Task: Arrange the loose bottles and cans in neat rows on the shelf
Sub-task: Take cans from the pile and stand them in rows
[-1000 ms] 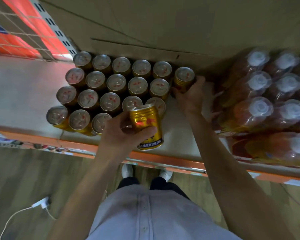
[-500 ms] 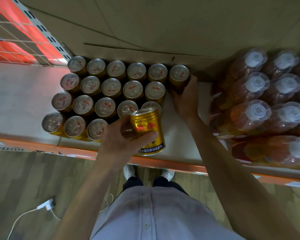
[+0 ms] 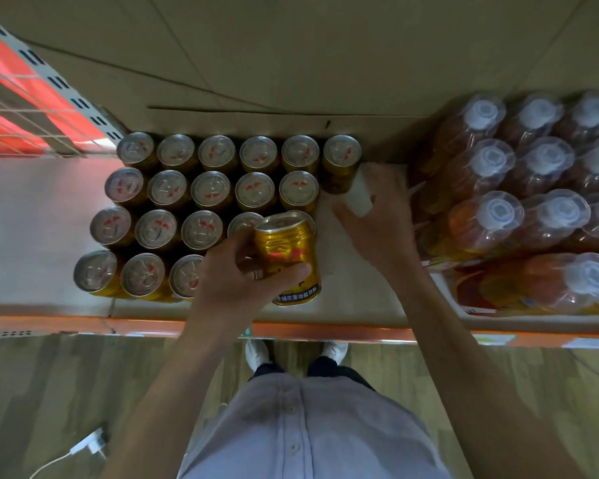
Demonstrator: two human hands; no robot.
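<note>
Hands: left hand (image 3: 242, 281) grips gold can (image 3: 287, 257) over front gap in packed cans (image 3: 204, 191), likely filling it; right hand (image 3: 377, 223) spread, empty, beside them.

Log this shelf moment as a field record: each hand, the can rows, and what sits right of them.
left hand: grips a gold can, tilted, over the front of the shelf
right hand: blurred, loosely open beside the back row's end can
standing cans: six in the back row, five in the second, three in front; third row partly hidden
right of cans: wrapped bottles, white caps
</note>
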